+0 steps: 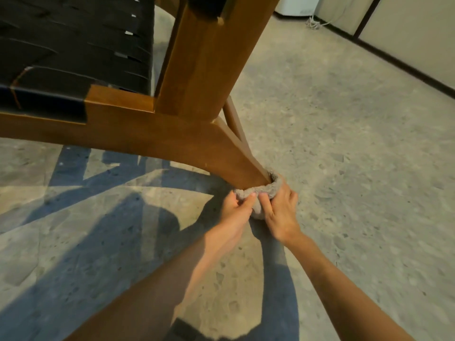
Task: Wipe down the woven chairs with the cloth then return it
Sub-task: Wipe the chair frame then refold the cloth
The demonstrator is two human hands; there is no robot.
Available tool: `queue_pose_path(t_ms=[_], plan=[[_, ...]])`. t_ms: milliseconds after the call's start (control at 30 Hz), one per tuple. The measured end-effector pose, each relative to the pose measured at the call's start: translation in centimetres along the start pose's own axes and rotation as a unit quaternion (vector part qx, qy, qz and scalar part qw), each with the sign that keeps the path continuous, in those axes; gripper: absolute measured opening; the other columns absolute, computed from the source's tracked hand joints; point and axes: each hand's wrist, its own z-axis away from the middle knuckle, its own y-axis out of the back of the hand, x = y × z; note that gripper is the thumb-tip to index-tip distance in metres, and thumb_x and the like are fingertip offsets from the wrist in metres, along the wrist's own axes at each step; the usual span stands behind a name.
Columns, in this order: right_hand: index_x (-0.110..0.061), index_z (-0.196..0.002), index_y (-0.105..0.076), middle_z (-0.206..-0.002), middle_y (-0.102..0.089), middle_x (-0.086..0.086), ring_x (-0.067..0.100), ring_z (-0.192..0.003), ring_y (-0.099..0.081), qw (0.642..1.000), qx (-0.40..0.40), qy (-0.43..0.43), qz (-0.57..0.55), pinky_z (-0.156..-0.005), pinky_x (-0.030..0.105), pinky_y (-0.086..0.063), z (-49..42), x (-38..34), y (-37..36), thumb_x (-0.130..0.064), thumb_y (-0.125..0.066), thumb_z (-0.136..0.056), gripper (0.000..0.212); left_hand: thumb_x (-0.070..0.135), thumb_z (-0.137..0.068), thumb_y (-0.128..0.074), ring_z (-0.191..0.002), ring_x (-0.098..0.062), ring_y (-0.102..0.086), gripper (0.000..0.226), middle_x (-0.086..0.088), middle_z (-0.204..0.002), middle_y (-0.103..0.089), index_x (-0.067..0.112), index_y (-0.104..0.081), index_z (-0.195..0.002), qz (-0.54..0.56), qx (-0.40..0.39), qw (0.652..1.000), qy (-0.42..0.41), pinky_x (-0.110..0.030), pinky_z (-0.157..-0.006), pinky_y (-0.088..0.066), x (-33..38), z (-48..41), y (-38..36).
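All fingers (247,204) curled round cloth (270,187)

Speckled stone floor (344,168); pale wall panels (406,33), dark baseboard (403,67).

- The chair leg (246,166) has its foot hidden inside the cloth (258,209).
- The woven seat (73,45) runs off the left and top edges.
- Fingertips of the right hand (279,212) lie behind the cloth.
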Motion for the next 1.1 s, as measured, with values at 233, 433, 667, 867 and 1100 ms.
queue_pose_path(t_ms=[233, 433, 667, 867, 1100], plan=[[-0.015, -0.145, -0.031, -0.143, -0.040, 0.000, 0.020, -0.134, -0.034, 0.998, -0.011, 0.004, -0.068, -0.109, 0.024, -0.017, 0.8, 0.3, 0.7, -0.039, -0.038, -0.094, 0.056, 0.004, -0.095, -0.052, -0.115, -0.028, -0.057, 0.029, -0.019, -0.122, -0.061, -0.001, -0.052, -0.123, 0.013, 0.004, 1.000, 0.026, -0.042, -0.104, -0.043, -0.9, -0.2, -1.1], [-0.014, -0.144, -0.037, -0.141, -0.047, 0.000, 0.012, -0.131, -0.042, 0.982, 0.054, 0.078, -0.162, -0.113, 0.041, -0.031, 1.0, -5.8, 2.1, -0.007, -0.048, -0.097, 0.049, 0.003, -0.096, -0.050, -0.107, -0.021, -0.061, 0.025, -0.014, -0.118, -0.064, 0.001, -0.057, -0.120, 0.129, 0.020, 0.991, -0.018, -0.028, -0.089, -0.047, 2.8, 3.5, 0.6], [-0.020, -0.129, -0.060, -0.099, -0.059, -0.013, 0.006, -0.098, -0.047, 0.961, 0.224, 0.070, -0.149, -0.083, 0.004, -0.033, 1.2, -14.3, 2.4, -0.019, -0.075, -0.079, 0.052, 0.007, -0.089, -0.063, -0.084, -0.001, -0.068, 0.021, 0.000, -0.102, -0.071, 0.011, -0.066, -0.109, 0.193, 0.077, 0.973, -0.099, -0.010, -0.060, -0.049, 8.3, 7.9, 5.4], [-0.008, -0.110, -0.060, -0.110, -0.055, 0.003, 0.011, -0.101, -0.051, 0.926, 0.287, 0.142, -0.203, -0.083, 0.024, -0.047, 2.1, -19.9, 2.3, -0.011, -0.080, -0.072, 0.043, 0.014, -0.082, -0.073, -0.063, 0.003, -0.067, 0.008, 0.010, -0.074, -0.073, 0.019, -0.070, -0.087, 0.241, 0.163, 0.952, -0.098, -0.011, -0.049, -0.048, 11.1, 9.8, 7.8], [-0.006, -0.117, -0.060, -0.120, -0.052, 0.014, 0.020, -0.116, -0.048, 0.927, 0.241, 0.264, -0.114, -0.095, 0.033, -0.044, 2.3, -23.3, 2.0, -0.003, -0.072, -0.078, 0.041, 0.019, -0.072, -0.081, -0.075, -0.002, -0.066, 0.013, 0.013, -0.066, -0.071, 0.022, -0.068, -0.072, 0.256, 0.194, 0.941, -0.107, -0.018, -0.060, -0.050, 13.2, 11.1, 11.6]])
